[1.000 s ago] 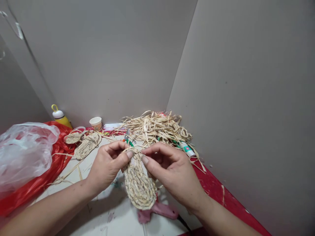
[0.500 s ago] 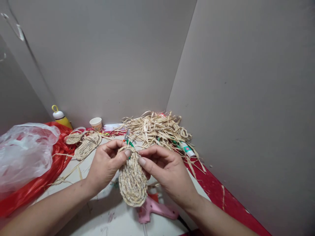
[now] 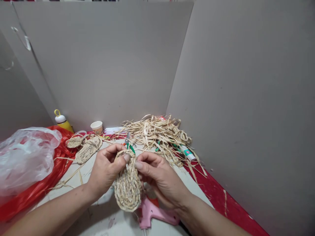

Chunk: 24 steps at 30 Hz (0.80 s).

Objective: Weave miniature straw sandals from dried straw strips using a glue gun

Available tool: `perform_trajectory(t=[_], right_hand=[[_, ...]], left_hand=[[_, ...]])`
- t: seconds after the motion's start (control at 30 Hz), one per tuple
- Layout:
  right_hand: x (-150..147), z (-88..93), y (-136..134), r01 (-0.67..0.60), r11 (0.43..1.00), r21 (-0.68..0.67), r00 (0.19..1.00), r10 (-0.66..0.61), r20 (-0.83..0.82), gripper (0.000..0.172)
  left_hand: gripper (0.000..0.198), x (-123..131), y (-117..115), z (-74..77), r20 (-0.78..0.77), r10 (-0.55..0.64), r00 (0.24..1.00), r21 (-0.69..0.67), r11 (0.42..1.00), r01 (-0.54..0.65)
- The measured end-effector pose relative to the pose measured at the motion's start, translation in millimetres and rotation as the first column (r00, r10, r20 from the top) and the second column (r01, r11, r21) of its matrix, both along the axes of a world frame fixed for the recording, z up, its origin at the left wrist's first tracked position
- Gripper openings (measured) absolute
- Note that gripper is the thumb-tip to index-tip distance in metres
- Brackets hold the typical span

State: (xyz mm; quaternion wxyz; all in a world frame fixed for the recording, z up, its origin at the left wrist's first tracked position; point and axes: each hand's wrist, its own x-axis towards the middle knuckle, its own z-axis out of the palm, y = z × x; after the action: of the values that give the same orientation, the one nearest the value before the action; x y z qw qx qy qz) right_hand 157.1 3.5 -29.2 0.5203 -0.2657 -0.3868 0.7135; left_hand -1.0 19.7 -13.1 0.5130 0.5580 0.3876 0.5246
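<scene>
A small woven straw sole (image 3: pixel 127 188) hangs upright above the table, held at its top end by both my hands. My left hand (image 3: pixel 106 168) pinches its upper left edge with thumb and fingers. From the right, my right hand (image 3: pixel 159 178) has its thumb on the upper edge and its fingers curled behind. A pink glue gun (image 3: pixel 155 214) lies on the white table (image 3: pixel 81 173) just below the sole.
A pile of loose straw strips (image 3: pixel 159 134) fills the back right corner, with a white-green tube (image 3: pixel 188 152) and green-handled scissors (image 3: pixel 129 144) by it. Two more woven soles (image 3: pixel 87 149) lie back left, near a paper cup (image 3: pixel 96 127), a yellow bottle (image 3: pixel 62 120) and plastic bags (image 3: pixel 24 160). Grey partitions enclose the table.
Both hands have drifted left and slightly down with the sole, which has turned a little. The camera has tilted, showing more of the glue gun below.
</scene>
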Motion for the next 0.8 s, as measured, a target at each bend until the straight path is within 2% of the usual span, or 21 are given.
perform_trajectory(t=[0.13, 0.23, 0.43, 0.63, 0.8], right_hand=[[-2.3, -6.1, 3.5, -0.146, 0.985, -0.095, 0.977, 0.129, -0.170, 0.034], [-3.1, -9.9, 5.5, -0.199, 0.971, -0.132, 0.968, 0.174, -0.179, 0.035], [-2.2, -13.2, 7.1, -0.107, 0.986, -0.124, 0.990, 0.094, -0.107, 0.029], [-4.0, -19.0, 6.5, -0.083, 0.990, -0.110, 0.994, 0.074, -0.085, 0.026], [-4.9, -18.6, 4.3, -0.054, 0.992, -0.112, 0.997, 0.046, -0.069, 0.022]], left_hand=[[0.020, -0.5, -1.2, -2.3, -0.014, -0.006, 1.000, 0.013, 1.000, 0.006], [0.019, -1.1, -1.5, -1.7, -0.047, -0.020, 0.999, 0.056, 0.998, 0.023], [0.012, -2.9, 7.3, 2.9, -0.192, -0.038, 0.981, 0.163, 0.984, 0.070], [0.025, -6.9, 14.9, 3.5, -0.256, -0.250, 0.934, 0.061, 0.960, 0.273], [0.039, -7.3, 9.9, 1.8, -0.231, -0.076, 0.970, 0.225, 0.966, 0.130]])
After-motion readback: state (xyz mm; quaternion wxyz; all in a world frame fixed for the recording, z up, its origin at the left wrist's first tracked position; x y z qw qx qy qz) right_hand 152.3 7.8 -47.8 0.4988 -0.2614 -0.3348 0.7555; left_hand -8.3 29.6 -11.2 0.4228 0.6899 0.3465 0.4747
